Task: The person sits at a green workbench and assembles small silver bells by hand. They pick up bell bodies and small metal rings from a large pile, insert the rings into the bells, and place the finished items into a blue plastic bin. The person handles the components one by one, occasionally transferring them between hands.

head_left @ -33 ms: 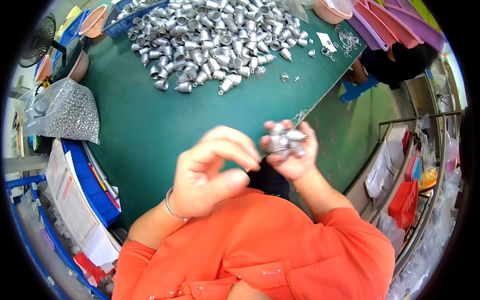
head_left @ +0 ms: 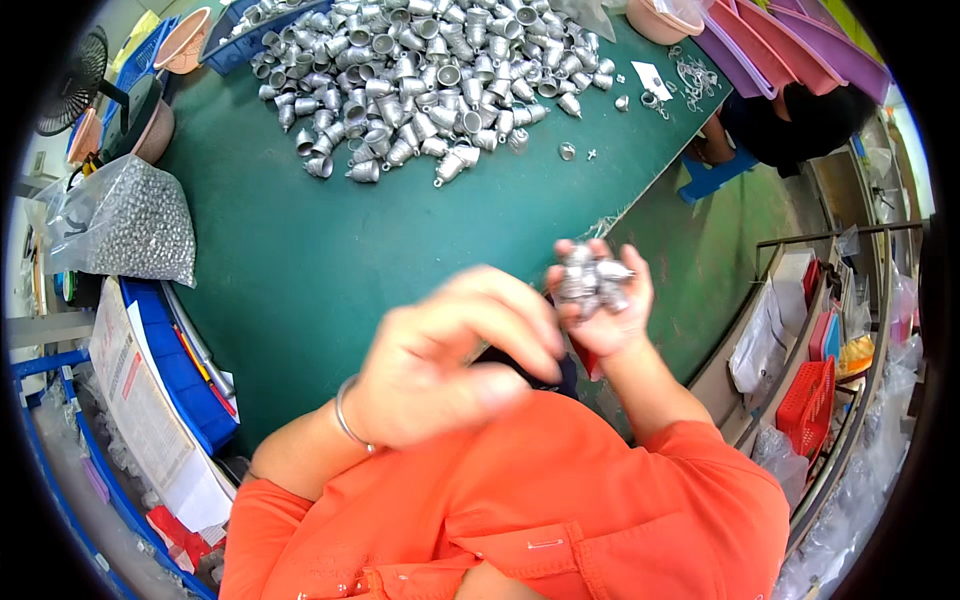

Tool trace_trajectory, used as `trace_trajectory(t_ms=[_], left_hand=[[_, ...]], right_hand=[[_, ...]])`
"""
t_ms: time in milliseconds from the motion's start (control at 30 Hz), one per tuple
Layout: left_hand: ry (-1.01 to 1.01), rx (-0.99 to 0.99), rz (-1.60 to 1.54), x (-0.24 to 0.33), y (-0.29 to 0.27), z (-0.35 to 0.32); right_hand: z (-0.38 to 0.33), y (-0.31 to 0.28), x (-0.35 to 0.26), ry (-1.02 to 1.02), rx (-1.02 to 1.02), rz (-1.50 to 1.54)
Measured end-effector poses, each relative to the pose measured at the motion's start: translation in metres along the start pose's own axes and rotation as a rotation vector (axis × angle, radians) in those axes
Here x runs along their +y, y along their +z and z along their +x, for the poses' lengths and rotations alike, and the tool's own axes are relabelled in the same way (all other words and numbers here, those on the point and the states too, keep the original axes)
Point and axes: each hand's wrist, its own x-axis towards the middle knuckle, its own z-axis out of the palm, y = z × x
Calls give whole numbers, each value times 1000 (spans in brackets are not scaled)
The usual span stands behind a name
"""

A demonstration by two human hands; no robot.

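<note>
My left hand, with a metal bangle on its wrist, is raised over my lap. Its fingers are curved and blurred, with a gap between thumb and forefinger, and I see nothing between them. To its right, my palm-up right hand cups several small silver metal bells just off the table's edge. A large heap of similar silver bells covers the far part of the green table. Near the heap's right end lie a loose round metal piece and a tiny cross-shaped piece.
At the left stand a clear bag of small silver beads and a blue tray with pens. Metal rings lie far right, beside pink and purple bins. Another person sits at the table's right. Shelves line the right side.
Both hands have shifted right, the right one carrying the bells with it. My left thumb and forefinger have spread from a near pinch. The heap looks the same.
</note>
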Motion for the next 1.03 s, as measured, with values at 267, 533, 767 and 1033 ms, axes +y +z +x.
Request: trace_trajectory(t_ms=[267,533,767,1033], left_hand=[[30,-419,-723,-3,126,17],[61,-412,-836,3,149,30],[2,-624,-1000,4,160,38],[-370,-763,-1116,31,141,41]], right_hand=[[12,-124,-71,-135,598,-236],[50,-180,-78,-101,860,-746],[58,5,-40,-1163,200,-1534],[145,66,49,-1089,-109,-2702]])
